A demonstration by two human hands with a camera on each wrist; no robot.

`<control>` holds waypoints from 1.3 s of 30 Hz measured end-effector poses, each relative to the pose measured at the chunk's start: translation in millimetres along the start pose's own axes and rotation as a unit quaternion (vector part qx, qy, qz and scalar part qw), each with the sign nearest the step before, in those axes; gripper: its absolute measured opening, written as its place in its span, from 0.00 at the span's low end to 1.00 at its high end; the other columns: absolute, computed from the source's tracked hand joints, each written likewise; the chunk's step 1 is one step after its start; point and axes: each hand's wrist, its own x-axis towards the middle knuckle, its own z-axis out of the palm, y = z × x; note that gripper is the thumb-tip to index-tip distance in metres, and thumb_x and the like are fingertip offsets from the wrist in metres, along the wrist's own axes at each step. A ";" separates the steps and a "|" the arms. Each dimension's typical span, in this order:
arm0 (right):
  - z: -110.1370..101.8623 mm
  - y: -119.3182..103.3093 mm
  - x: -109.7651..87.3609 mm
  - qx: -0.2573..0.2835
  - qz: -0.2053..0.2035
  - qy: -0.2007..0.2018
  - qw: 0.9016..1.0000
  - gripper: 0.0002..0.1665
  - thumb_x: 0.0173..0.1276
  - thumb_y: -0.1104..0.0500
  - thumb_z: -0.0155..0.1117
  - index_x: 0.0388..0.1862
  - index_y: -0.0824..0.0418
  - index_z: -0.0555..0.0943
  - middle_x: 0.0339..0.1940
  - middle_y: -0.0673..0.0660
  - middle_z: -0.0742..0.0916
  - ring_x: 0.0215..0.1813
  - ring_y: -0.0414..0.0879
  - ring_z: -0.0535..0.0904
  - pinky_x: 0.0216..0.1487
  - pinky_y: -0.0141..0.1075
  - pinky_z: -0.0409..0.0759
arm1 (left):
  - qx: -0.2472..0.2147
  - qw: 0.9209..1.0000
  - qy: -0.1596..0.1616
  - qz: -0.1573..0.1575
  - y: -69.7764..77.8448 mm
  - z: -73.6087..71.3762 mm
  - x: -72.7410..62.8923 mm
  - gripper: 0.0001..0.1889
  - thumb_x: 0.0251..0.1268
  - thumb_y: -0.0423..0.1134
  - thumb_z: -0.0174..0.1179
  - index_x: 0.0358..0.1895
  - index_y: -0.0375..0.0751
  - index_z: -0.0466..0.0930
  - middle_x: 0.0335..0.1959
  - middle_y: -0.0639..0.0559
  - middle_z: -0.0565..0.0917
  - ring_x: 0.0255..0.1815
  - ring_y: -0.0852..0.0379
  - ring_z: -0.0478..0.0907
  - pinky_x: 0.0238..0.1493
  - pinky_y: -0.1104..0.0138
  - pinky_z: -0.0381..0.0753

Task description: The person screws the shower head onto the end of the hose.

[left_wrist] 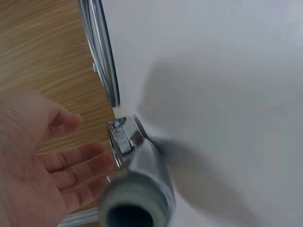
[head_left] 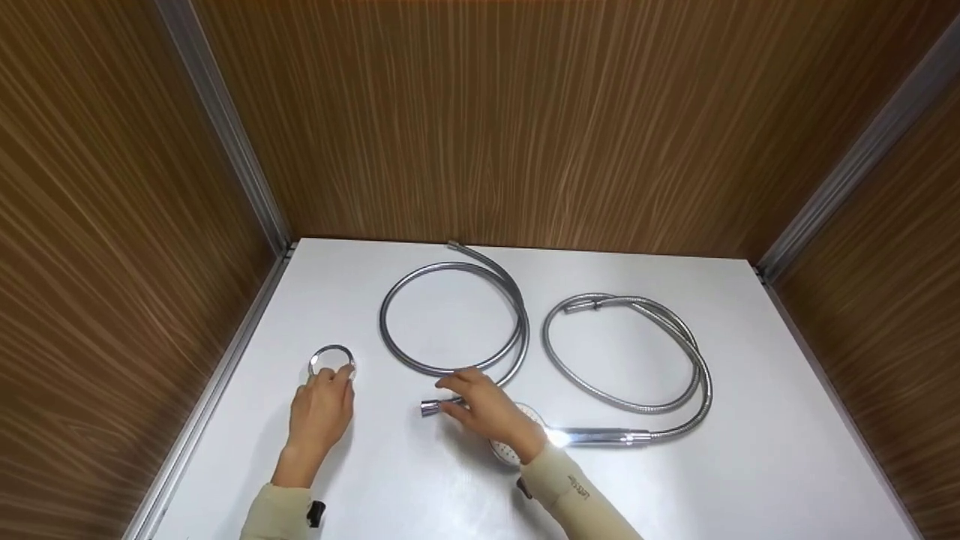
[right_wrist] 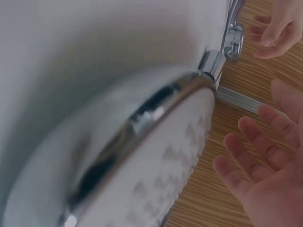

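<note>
I see brown wall panels (head_left: 480, 120) grained with fine, paler tan streaks, edged by silver-grey rails (head_left: 236, 142). The bench (head_left: 337, 285) is plain white. The left-hand hose (head_left: 384, 319) reads as darker steel grey, its end fitting (head_left: 430, 408) chrome with dark bands; the right-hand hose (head_left: 708, 390) looks lighter silver, finely ribbed. On my feed the shower head (right_wrist: 156, 175) has a white face speckled grey, a chrome rim and a chrome handle (head_left: 600, 436). The ringed piece (head_left: 331, 348) is chrome, with a pale grey-green end (left_wrist: 137, 191). Both sleeves (head_left: 277, 514) are beige, the right with dark lettering (head_left: 579, 486).
</note>
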 end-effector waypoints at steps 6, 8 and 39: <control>12.6 -2.4 5.5 -0.003 -0.003 -0.016 1.000 0.19 0.76 0.56 0.69 0.61 0.62 0.84 0.55 0.58 0.88 0.59 0.52 0.83 0.65 0.43 0.80 | 0.002 1.000 -0.010 -0.014 -15.6 -7.7 -10.9 0.11 0.69 0.29 0.65 0.52 0.33 0.86 0.36 0.32 0.86 0.33 0.35 0.83 0.31 0.46 0.79; 15.6 -4.0 7.8 -0.002 0.002 -0.023 1.000 0.18 0.76 0.56 0.68 0.61 0.62 0.84 0.55 0.58 0.88 0.59 0.53 0.83 0.66 0.44 0.80 | 0.001 1.000 -0.016 -0.019 -20.6 -9.0 -14.8 0.11 0.69 0.29 0.65 0.52 0.32 0.86 0.37 0.31 0.86 0.34 0.34 0.84 0.31 0.45 0.80; 44.6 -1.4 25.7 -0.069 -0.009 -0.049 0.996 0.10 0.72 0.60 0.72 0.50 0.60 0.88 0.46 0.55 0.90 0.52 0.50 0.84 0.59 0.40 0.82 | -0.029 0.985 -0.158 -0.054 -35.2 -27.7 -26.5 0.24 0.63 0.21 0.63 0.60 0.44 0.88 0.29 0.41 0.82 0.26 0.48 0.76 0.29 0.50 0.79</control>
